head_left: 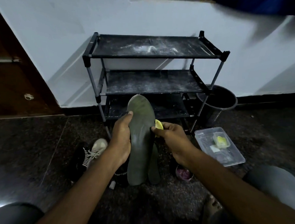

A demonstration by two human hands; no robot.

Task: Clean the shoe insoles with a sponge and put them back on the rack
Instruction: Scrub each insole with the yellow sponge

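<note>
A dark grey-green insole (141,139) stands upright in front of me, held along its left edge by my left hand (121,138). My right hand (170,138) grips a yellow sponge (158,125) and pinches the insole's right edge with the thumb. A second dark insole (154,167) lies partly hidden behind the first, low on the floor. The black three-shelf rack (151,55) stands against the wall behind, its dusty shelves bare.
A clear plastic tub (233,157) holding a yellow sponge piece sits on the floor at right. A black bucket (217,100) stands beside the rack. Shoes (92,153) lie at left, a small purple-filled cup (184,173) under my right wrist. My knees frame the bottom corners.
</note>
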